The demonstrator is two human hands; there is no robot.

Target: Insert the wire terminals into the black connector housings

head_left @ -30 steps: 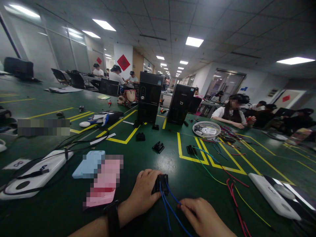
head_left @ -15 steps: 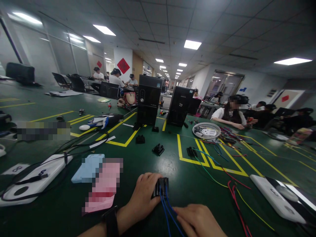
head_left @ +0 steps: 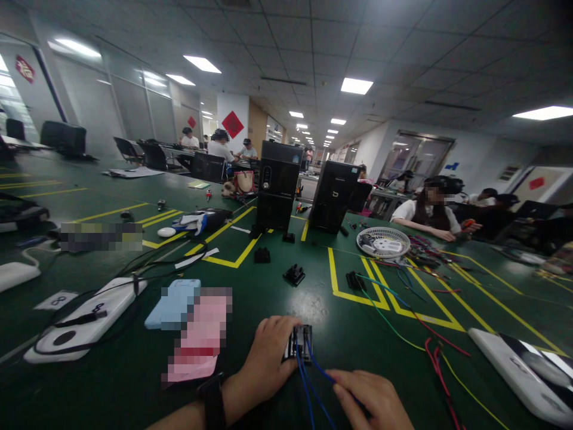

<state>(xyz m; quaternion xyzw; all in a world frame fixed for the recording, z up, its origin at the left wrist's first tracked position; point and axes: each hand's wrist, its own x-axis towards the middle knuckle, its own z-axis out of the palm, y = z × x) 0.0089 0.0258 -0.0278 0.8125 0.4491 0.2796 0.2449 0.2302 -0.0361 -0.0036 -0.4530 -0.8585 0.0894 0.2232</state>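
A small black block (head_left: 305,335) with blue wires rests near the front middle of the green table, and my left hand (head_left: 270,358) is closed on its left side. Several blue wires (head_left: 305,382) run from the block toward the bottom edge. To the right of it, my right hand (head_left: 369,397) pinches one blue wire between thumb and forefinger. Farther back lie similar black blocks (head_left: 294,275), one of them (head_left: 355,280) with blue and green wires attached.
Two black computer towers (head_left: 278,188) stand at the back middle. A white round basket (head_left: 384,242) sits right of them. Pink (head_left: 203,334) and blue (head_left: 173,304) items lie at left, a white device (head_left: 514,370) at right. A person (head_left: 432,209) sits across the table.
My right hand has moved slightly away from the block, and the wire it pinches now bows outward. The whole view has shifted a little, with objects appearing farther right.
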